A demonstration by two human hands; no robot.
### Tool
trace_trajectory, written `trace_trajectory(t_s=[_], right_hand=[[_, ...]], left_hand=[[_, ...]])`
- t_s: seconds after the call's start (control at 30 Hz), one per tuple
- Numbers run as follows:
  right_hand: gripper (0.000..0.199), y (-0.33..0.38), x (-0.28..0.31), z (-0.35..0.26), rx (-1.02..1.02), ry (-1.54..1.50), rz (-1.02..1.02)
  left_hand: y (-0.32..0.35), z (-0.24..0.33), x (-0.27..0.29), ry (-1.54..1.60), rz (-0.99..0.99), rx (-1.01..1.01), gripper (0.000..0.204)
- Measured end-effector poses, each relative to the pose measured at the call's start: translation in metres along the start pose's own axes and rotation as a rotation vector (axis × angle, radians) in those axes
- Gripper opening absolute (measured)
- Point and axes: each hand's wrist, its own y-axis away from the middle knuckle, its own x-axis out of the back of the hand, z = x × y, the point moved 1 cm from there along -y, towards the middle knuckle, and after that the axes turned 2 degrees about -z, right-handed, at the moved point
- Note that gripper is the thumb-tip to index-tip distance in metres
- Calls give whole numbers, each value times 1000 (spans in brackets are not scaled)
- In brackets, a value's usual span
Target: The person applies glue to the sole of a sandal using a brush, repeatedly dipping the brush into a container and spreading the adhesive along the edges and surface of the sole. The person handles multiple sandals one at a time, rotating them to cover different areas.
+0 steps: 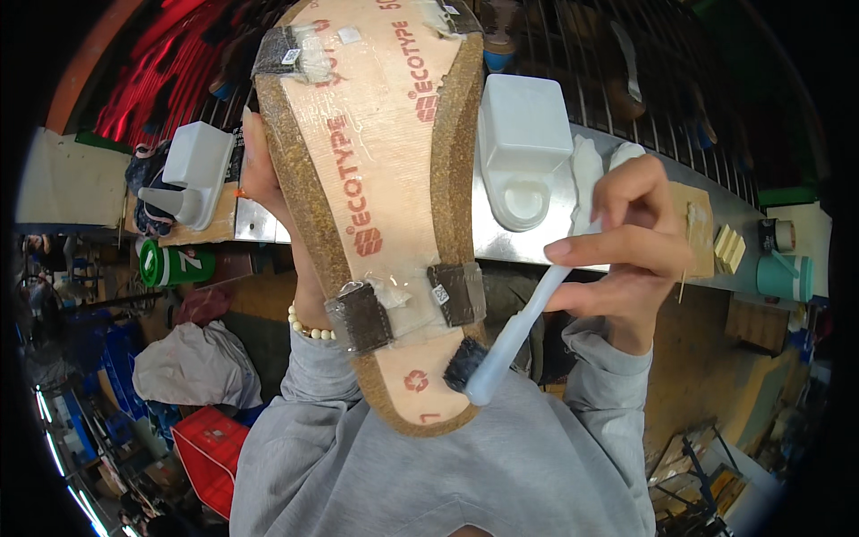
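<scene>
A sandal footbed, with brown cork edges and a tan underside printed in red, stands large before me. Its dark straps are wrapped over the edge and stuck down under shiny film or glue. My left hand grips it from the left side, with most fingers hidden behind it. Between the thumb and fingers of my right hand, I pinch the pale translucent handle of a brush. Its black bristles touch the right edge of the underside, near the lower end and just below a strap.
White plastic containers stand on the metal bench at right and left. Beyond it runs a barred rack holding shoes. A green tub, teal container and red crate are at the sides.
</scene>
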Motion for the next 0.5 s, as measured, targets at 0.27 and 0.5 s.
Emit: trace_trajectory(t_s=[0.27, 0.5], right_hand=[[48, -1, -2, 8, 88, -82, 5], [47, 0, 1, 14, 13, -229, -32]], left_hand=[[9, 5, -16, 180, 42, 85, 31], [11, 2, -15, 232, -43, 34, 25]])
